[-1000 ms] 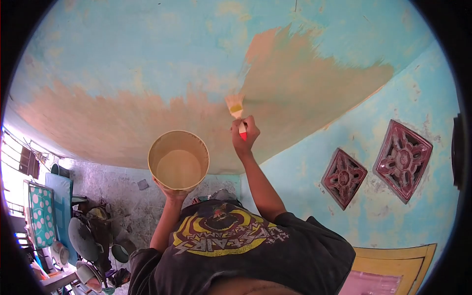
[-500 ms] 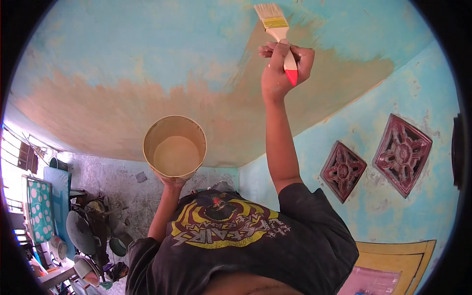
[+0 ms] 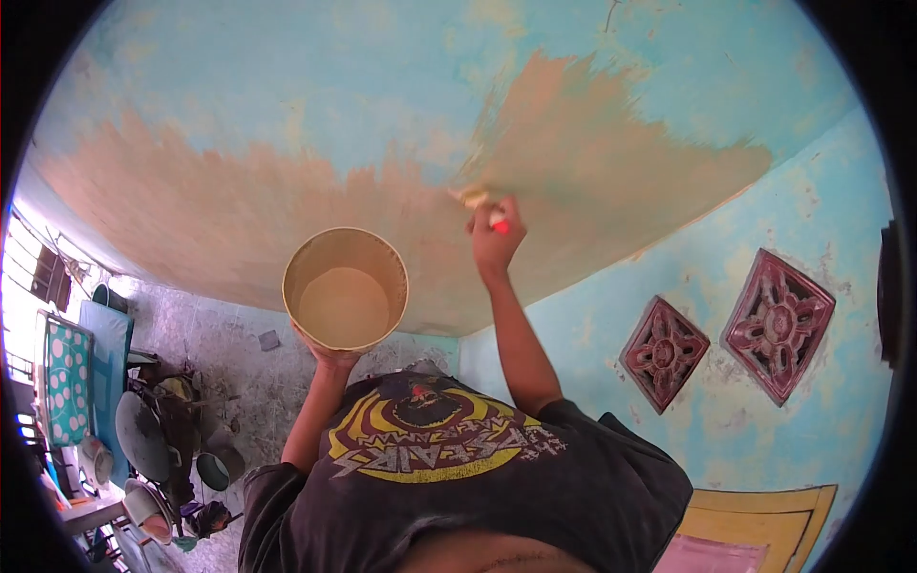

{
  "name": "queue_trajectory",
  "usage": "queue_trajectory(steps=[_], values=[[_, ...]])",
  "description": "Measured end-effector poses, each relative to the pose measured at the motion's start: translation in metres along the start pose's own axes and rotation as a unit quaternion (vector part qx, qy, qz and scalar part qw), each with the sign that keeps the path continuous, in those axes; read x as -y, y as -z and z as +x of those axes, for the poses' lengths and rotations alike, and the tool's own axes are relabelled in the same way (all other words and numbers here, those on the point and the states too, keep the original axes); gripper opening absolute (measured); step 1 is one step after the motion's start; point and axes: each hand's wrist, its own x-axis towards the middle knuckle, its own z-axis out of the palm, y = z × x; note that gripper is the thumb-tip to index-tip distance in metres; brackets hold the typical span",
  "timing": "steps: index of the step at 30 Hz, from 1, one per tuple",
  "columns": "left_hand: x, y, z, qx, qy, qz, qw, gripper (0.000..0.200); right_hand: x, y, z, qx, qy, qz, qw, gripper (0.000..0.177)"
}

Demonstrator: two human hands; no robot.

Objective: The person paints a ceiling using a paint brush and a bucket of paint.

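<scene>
My right hand is closed round the handle of a paintbrush, smeared a little by motion. The brush's bristles are at the wall, near the border between turquoise and the beige-brown paint. The red handle end shows by my fingers. Low in front of my chest, my left hand supports a bucket from below, its fingers mostly hidden behind it. Inside the bucket lies beige paint, its surface facing me.
To the right, the side wall bears two dark red diamond-shaped vent blocks and a yellow frame below. On the left floor stand a dark bucket, pans and a dotted teal panel. A barred window lets in light.
My right hand has brought the paintbrush down and to the left along the wall, from the upper edge of the painted patch. The bucket in my left hand has barely shifted.
</scene>
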Motion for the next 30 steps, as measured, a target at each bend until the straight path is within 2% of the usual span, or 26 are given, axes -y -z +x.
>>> queue_trajectory(steps=[1,3,6,9,11,13,15,16,19,21,23,25,28,30], values=[[0.002,-0.002,-0.001,-0.003,0.004,0.003,1.000,0.082,0.019,0.000,0.023,-0.008,0.021,-0.004,1.000,0.024],[0.005,-0.006,0.001,-0.005,0.019,0.010,1.000,0.081,0.079,0.000,0.055,-0.032,0.020,0.085,0.996,0.023],[0.007,-0.010,0.002,-0.003,0.042,0.020,0.999,0.080,0.110,-0.004,0.078,-0.095,0.223,0.154,0.958,0.022],[0.005,-0.008,-0.001,-0.008,0.052,0.028,0.998,0.078,0.078,-0.006,0.073,-0.117,0.284,0.092,0.947,0.024],[0.002,-0.003,-0.003,-0.012,0.046,0.043,0.998,0.077,0.023,-0.003,0.041,-0.065,0.274,-0.098,0.954,0.023],[-0.002,0.012,-0.004,-0.007,0.031,0.051,0.998,0.075,-0.022,-0.002,0.000,-0.031,0.297,-0.188,0.936,0.020],[-0.007,0.029,-0.001,-0.014,0.014,0.038,0.999,0.074,-0.028,-0.006,-0.032,-0.001,0.093,-0.036,0.995,0.021],[-0.010,0.035,0.001,-0.027,0.011,0.030,0.999,0.074,-0.028,-0.009,-0.039,0.014,-0.015,0.040,0.999,0.021],[-0.010,0.018,-0.001,-0.026,0.010,0.031,0.999,0.073,0.006,0.004,-0.003,-0.011,0.008,0.054,0.998,0.023],[-0.007,0.009,-0.001,-0.008,0.023,0.028,0.999,0.075,0.065,0.008,0.030,-0.052,0.046,0.110,0.991,0.026],[-0.006,0.013,0.002,0.013,0.038,0.014,0.999,0.081,0.097,0.003,0.047,-0.100,0.095,0.178,0.974,0.026],[-0.010,0.017,-0.008,0.003,0.042,0.014,0.999,0.082,0.082,-0.009,0.046,-0.135,0.146,0.204,0.959,0.026],[-0.008,0.019,-0.005,0.007,0.046,0.007,0.999,0.084,-0.002,-0.015,-0.001,-0.091,0.055,0.086,0.991,0.022],[-0.003,0.009,-0.002,-0.022,0.032,-0.011,0.999,0.085,-0.011,-0.011,-0.023,-0.056,-0.045,0.110,0.991,0.019]])
